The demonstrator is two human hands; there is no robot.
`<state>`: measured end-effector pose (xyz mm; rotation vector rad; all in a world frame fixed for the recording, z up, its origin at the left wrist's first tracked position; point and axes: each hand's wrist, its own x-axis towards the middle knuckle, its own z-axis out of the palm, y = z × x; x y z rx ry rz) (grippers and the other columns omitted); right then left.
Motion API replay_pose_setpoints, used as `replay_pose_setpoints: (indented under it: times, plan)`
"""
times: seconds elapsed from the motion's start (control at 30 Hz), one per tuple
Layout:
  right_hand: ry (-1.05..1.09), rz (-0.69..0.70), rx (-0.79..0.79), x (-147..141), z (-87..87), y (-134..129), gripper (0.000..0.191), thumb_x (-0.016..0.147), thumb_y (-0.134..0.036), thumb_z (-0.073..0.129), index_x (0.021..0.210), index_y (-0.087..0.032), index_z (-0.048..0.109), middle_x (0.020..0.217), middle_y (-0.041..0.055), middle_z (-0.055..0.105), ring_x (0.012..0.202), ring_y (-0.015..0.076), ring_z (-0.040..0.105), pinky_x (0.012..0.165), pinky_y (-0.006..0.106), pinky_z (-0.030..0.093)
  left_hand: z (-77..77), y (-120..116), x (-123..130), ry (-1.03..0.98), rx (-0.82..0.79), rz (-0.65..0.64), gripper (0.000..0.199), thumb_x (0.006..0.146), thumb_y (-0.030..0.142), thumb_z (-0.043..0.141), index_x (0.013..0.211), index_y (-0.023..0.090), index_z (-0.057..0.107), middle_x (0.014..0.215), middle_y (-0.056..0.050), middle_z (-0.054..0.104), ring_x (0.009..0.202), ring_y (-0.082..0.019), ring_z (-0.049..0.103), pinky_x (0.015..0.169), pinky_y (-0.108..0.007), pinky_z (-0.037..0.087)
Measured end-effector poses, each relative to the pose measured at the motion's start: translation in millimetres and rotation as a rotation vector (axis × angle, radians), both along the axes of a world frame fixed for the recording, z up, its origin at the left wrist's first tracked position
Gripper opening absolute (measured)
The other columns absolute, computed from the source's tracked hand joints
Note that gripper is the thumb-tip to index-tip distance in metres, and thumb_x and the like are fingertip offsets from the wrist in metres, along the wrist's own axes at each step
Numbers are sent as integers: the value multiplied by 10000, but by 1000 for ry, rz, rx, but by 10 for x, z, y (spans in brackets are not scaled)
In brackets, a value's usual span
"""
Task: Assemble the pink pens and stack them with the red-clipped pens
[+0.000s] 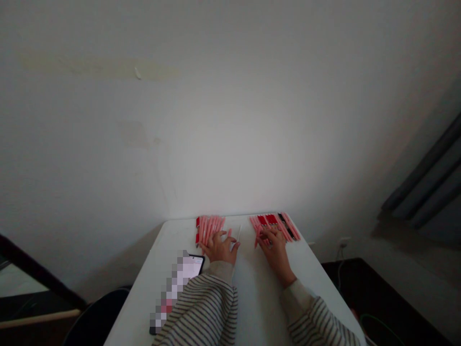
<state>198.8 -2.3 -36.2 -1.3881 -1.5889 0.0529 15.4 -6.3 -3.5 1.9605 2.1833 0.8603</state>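
Note:
My left hand (221, 249) rests low over the table beside a row of pink pens (211, 228), its fingers bent and spread, with the thumb apart. Just beyond its fingertips shows a short pink piece (229, 232), and a thin white stick (239, 232) lies close to the thumb; whether the hand touches either is unclear. Between thumb and fingers, my right hand (273, 245) pinches a pink pen (257, 236), held tilted. Under and behind that hand lies a second group of pink pens (284, 228), with red pieces (271, 219) and black pieces (290, 233) among them.
A phone (196, 264) with a lit, partly blurred screen lies left of my left forearm on the white table (259, 307). The table's far edge meets a wall (230, 120). A dark round seat (97, 319) stands at the left, a grey curtain (428, 192) hangs at the right.

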Motion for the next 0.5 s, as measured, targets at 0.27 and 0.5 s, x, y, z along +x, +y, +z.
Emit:
replay_pose_setpoints:
  times: [0.27,0.5]
  plan:
    - [-272,-11,36,-84,126,-102,173,853,-344,541,920,-265,680,833,27,671,1046,246,481,1019,503,240,-22,-1,-4,40,-15,11,125,647,370,716,770,352,719,1214,6,588,1249,-279,382,1094,-619,43]
    - [-467,-29,-4,-149,142,-123,162,859,-299,539,918,-293,690,847,16,682,1030,255,495,1060,580,101,-9,-6,3,52,-18,-11,101,661,345,693,759,334,713,1209,7,585,1250,-285,365,1084,-658,-2]
